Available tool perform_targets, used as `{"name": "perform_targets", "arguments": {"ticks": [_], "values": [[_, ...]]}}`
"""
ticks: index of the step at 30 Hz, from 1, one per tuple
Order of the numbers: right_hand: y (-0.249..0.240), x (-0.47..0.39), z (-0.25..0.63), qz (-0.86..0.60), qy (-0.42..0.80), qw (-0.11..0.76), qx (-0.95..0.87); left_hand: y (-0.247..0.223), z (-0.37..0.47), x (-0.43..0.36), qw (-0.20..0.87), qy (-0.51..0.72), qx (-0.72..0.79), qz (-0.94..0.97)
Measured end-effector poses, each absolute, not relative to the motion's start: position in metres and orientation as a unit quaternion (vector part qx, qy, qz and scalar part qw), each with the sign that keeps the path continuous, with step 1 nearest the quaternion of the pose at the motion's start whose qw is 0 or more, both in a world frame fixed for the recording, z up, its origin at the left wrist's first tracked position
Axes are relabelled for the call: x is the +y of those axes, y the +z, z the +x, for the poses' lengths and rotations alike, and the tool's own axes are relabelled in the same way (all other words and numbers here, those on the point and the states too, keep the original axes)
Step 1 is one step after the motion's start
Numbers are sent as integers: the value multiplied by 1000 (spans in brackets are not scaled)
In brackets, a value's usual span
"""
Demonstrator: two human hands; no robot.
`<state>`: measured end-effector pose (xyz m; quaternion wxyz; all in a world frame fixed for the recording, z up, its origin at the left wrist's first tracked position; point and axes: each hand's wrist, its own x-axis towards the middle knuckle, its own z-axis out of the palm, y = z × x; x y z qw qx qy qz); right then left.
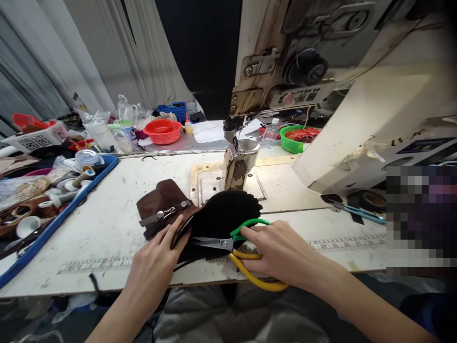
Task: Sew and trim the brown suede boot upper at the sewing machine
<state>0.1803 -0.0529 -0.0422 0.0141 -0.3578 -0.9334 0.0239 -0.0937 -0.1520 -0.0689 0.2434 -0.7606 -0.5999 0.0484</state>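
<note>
Hands (157, 255) hold scallop-edged brown-and-black material (224, 214) and loop-handled scissors (226, 244).

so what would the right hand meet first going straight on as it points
Scissors leading, the right hand would probably meet the left hand first, though the dark material lies close and depth at the blades is unclear.

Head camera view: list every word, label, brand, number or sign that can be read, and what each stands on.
"L…" on the sewing machine's pale body: only the first letter is fairly clear; the rest is blurred.
Ruler strip on the white table: numbers too small to read.
Scissors and brown piece: no readable text.
</note>
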Motion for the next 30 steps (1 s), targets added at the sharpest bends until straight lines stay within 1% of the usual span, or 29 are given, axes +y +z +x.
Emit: {"name": "perform_targets", "arguments": {"ticks": [5, 11, 18, 21, 24, 27, 30], "values": [[-47, -48, 175, -321, -6, 42, -946, -69, -90, -147, 246, 27, -600, -761], [-47, -42, 172, -287, -20, 41, -957, -71, -93, -147, 291, -45, -579, -760], [-52, -37, 170, -249, -36, 36, -967, -73, -92, -144, 279, -85, -593, -750], [-59, -47, 169, -263, -37, 41, -963, -74, -92, -142, 266, -95, -602, -747], [-65, -69, 170, -294, -32, 51, -954, -73, -93, -142, 258, -79, -579, -769], [-69, -92, 177, -347, 10, 65, -936, -73, -94, -144, 267, -68, -554, -786], [-72, -103, 184, -397, 44, 73, -914, -76, -91, -145, 279, -91, -539, -789]]}}
